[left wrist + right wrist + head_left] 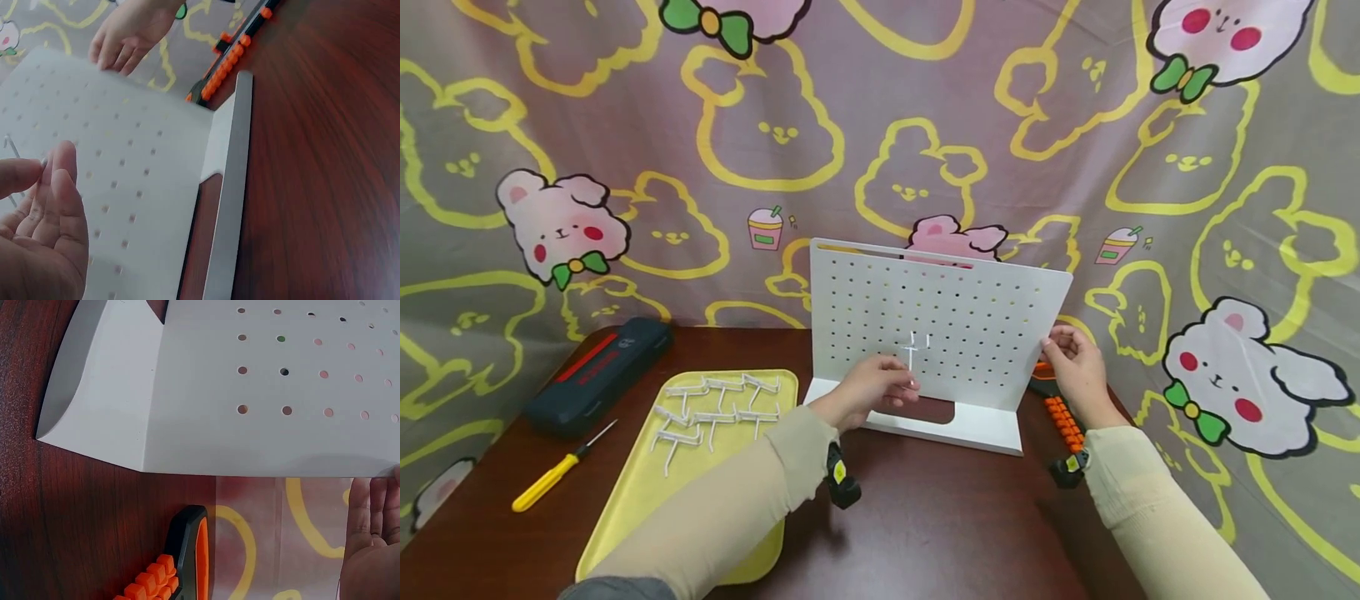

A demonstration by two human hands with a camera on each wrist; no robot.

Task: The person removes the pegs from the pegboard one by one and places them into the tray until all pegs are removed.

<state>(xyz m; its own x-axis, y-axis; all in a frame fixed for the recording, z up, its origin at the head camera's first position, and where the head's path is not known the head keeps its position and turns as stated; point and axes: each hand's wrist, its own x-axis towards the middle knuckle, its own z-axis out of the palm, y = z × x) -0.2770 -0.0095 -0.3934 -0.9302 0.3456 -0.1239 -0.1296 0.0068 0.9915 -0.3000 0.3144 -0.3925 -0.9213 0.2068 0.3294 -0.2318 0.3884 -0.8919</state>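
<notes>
A white pegboard stands upright on its base at the middle of the table. Between thumb and fingertips, my left hand pinches a white wire hook in front of the board's lower middle. Whether the hook's prongs sit in the holes, I cannot tell. My right hand holds the pegboard by its right edge, with the thumb at the edge and the fingers partly behind. To the left, several more white hooks lie on a yellow tray.
On the far left are a dark blue case with a red stripe and a screwdriver with a yellow handle. An orange and black tool-like object lies beside the board's right side. Behind hangs a patterned curtain.
</notes>
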